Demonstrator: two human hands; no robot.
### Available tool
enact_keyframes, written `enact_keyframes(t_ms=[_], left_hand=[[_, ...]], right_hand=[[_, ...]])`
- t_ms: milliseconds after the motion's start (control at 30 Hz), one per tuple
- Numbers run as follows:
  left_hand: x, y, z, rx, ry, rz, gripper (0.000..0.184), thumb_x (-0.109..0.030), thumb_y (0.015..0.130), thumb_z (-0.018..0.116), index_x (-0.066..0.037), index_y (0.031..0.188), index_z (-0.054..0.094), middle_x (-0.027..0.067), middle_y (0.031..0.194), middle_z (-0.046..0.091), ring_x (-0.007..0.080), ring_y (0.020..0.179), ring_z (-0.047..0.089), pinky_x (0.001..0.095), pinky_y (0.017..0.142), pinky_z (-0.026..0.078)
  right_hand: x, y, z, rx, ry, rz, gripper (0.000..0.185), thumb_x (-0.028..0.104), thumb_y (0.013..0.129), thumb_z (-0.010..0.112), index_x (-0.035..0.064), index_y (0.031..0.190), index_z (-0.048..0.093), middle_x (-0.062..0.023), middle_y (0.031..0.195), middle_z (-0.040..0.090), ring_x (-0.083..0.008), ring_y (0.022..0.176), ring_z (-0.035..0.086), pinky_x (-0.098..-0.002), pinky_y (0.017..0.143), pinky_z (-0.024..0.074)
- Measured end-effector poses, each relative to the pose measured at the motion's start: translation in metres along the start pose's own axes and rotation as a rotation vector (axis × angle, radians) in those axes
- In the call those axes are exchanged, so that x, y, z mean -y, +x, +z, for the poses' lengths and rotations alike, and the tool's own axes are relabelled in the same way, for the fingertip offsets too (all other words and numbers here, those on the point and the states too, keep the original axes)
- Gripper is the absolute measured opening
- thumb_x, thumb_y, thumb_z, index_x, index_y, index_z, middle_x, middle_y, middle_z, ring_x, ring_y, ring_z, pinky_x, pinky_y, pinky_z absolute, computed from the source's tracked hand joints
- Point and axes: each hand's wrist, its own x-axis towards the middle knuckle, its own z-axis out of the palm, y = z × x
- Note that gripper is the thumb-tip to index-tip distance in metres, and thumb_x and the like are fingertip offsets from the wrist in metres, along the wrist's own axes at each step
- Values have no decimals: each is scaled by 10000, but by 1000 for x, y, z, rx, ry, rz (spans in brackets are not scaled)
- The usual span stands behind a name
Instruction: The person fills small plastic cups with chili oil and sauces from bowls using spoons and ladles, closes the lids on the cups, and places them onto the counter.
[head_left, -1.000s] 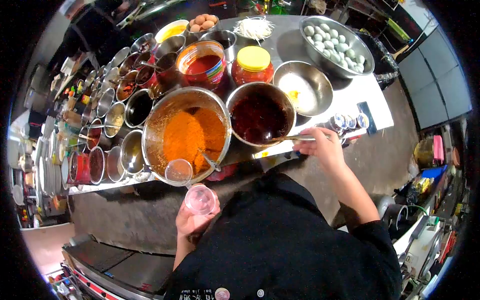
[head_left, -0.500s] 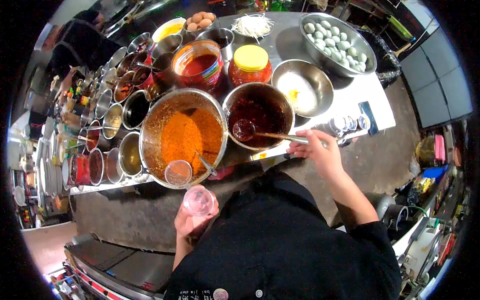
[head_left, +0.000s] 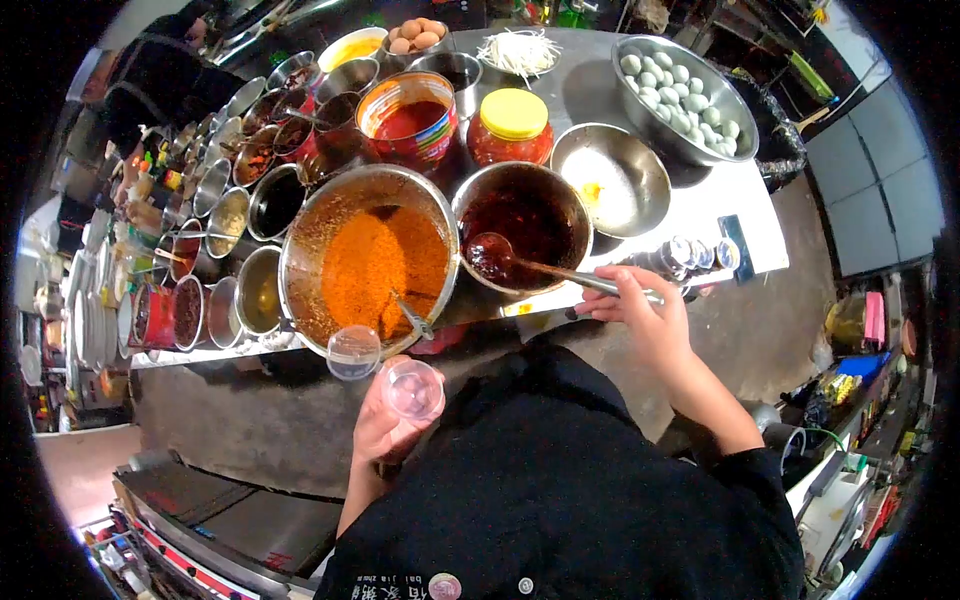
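Note:
My right hand (head_left: 645,312) is closed around the handle of a ladle (head_left: 570,276). The ladle's bowl lies in dark red sauce (head_left: 520,225) inside a steel pot (head_left: 462,200). In front of my body, my left hand (head_left: 385,420) holds a small clear plastic cup (head_left: 413,388) with a hinged lid (head_left: 354,352) flipped out to the left. No sauce shows in the cup. Just beyond the lid stands a large steel bowl (head_left: 300,225) of orange powdery seasoning (head_left: 365,265), with a spoon handle (head_left: 412,318) sticking out of it.
A jar with a yellow lid (head_left: 513,115), a tin of red sauce (head_left: 408,120) and a mostly bare steel bowl (head_left: 640,210) stand behind the pot. Pale eggs fill a big basin (head_left: 630,95) at back right. Several seasoning pots crowd the left.
My left hand has risen slightly and shifted right with the cup. The ladle's bowl still rests in the sauce, at nearly the same spot, with my right hand on its handle.

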Motion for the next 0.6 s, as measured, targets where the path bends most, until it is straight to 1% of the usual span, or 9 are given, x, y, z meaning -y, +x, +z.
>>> enact_keyframes(t_ms=[33, 133, 267, 333, 367, 400, 467, 500, 600], left_hand=[[0, 0, 2, -20, 40, 12, 634, -139, 726, 717, -31, 1233, 352, 196, 1156, 490, 271, 964, 550, 356, 784, 461], [0, 7, 3, 44, 120, 59, 622, -55, 728, 690, -35, 1235, 330, 187, 1195, 476, 300, 1026, 548, 382, 856, 457], [4, 20, 19, -60, 219, 142, 597, -6, 729, 666, -26, 1232, 345, 176, 1191, 489, 309, 1060, 542, 390, 906, 442], [3, 34, 25, -106, 382, 183, 576, -22, 737, 672, -13, 1225, 366, 165, 1162, 514, 290, 1105, 527, 371, 932, 427], [3, 40, 29, -158, 418, 195, 572, 7, 715, 694, 1, 1207, 401, 145, 1133, 538, 233, 1054, 550, 334, 919, 435], [5, 46, 32, -163, 415, 202, 572, 7, 715, 694, 1, 1207, 401, 145, 1133, 538, 233, 1054, 550, 334, 919, 435], [11, 63, 37, -280, 641, 311, 566, 65, 687, 701, 3, 1179, 429, 131, 1132, 544, 174, 953, 562, 297, 883, 451], [14, 74, 38, -277, 625, 384, 545, 110, 676, 694, 10, 1151, 447, 125, 1119, 548, 137, 862, 547, 272, 852, 458], [17, 92, 46, -345, 735, 394, 507, 81, 698, 699, 28, 1135, 447, 124, 1094, 556, 125, 871, 544, 262, 835, 458]], right_hand=[[-2, 3, -4, 5, -12, 15, 341, 228, 974, 396, -56, 1092, 541, -174, 899, 636, -244, 816, 657, -291, 719, 523], [1, 3, -10, -27, 21, 48, 338, 232, 973, 397, -54, 1070, 550, -174, 898, 637, -244, 815, 658, -296, 711, 521], [22, -1, -10, -80, 50, 16, 321, 220, 962, 395, -33, 1050, 571, -176, 864, 646, -248, 783, 654, -293, 684, 507], [41, -6, -9, -86, 41, -19, 333, 227, 963, 395, -41, 1036, 578, -182, 845, 647, -260, 759, 659, -296, 663, 513], [50, -9, -10, -89, 26, -56, 342, 234, 964, 394, -47, 1032, 578, -185, 833, 648, -267, 744, 662, -296, 651, 516], [59, -11, -9, -92, 11, -92, 352, 240, 965, 393, -53, 1028, 578, -189, 822, 648, -274, 730, 665, -297, 639, 518], [74, -17, -8, -111, -29, -132, 374, 254, 964, 395, -69, 1023, 572, -194, 809, 648, -284, 704, 668, -296, 609, 522], [80, -21, -9, -97, -34, -178, 374, 252, 961, 398, -74, 1024, 570, -195, 810, 648, -284, 698, 667, -297, 601, 523], [98, -36, -1, -100, -92, -240, 377, 249, 954, 408, -86, 1028, 565, -198, 808, 647, -284, 679, 664, -302, 582, 528]])
